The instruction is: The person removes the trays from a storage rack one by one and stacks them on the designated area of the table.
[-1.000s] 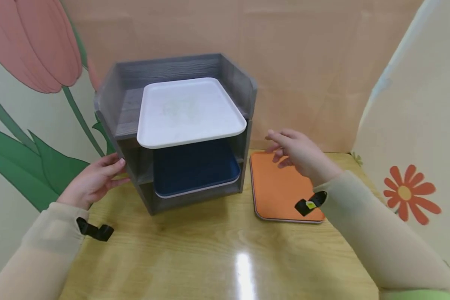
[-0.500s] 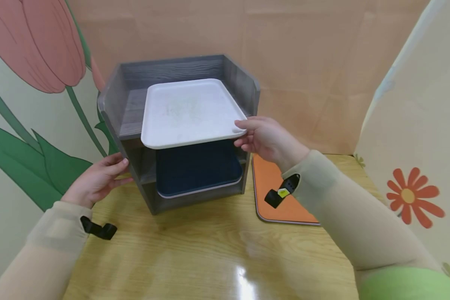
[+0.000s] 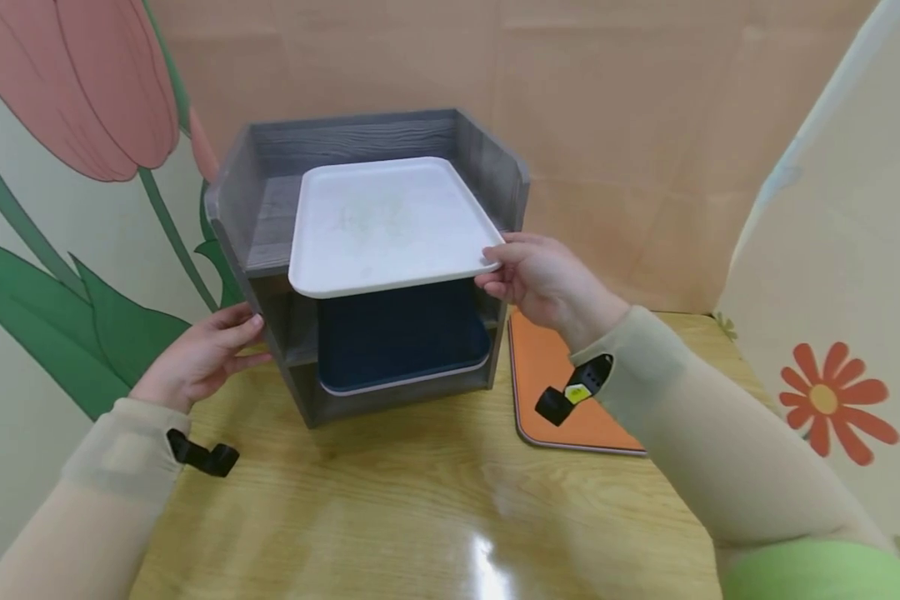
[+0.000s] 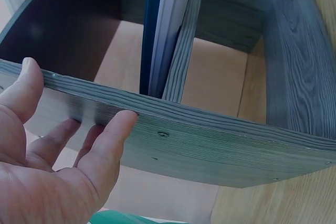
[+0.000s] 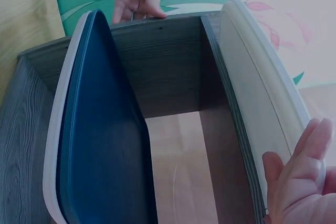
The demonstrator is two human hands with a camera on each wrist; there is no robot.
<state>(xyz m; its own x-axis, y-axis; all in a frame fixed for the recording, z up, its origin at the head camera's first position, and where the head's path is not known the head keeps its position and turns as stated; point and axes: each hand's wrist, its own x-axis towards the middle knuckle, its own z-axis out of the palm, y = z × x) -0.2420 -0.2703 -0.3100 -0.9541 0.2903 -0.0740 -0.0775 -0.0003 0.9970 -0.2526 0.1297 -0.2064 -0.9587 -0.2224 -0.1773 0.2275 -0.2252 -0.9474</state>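
On top of a grey wooden shelf unit lies a white tray, its front edge overhanging. My right hand pinches the tray's front right corner, thumb above and fingers underneath. The right wrist view shows this hand against the white tray's underside. My left hand touches the unit's left side near the front edge. In the left wrist view its fingers are extended along the outer panel, with the thumb at the edge. A dark blue tray sits on the shelf below, over a paler one.
To the right of the unit, an orange tray lies on top of another on the wooden table, partly covered by my right wrist. A peach-coloured sheet hangs behind, and a wall with a flower print stands at right.
My right hand has moved left from above the orange tray and taken hold of the white tray's corner. The left hand stays at the unit's side.
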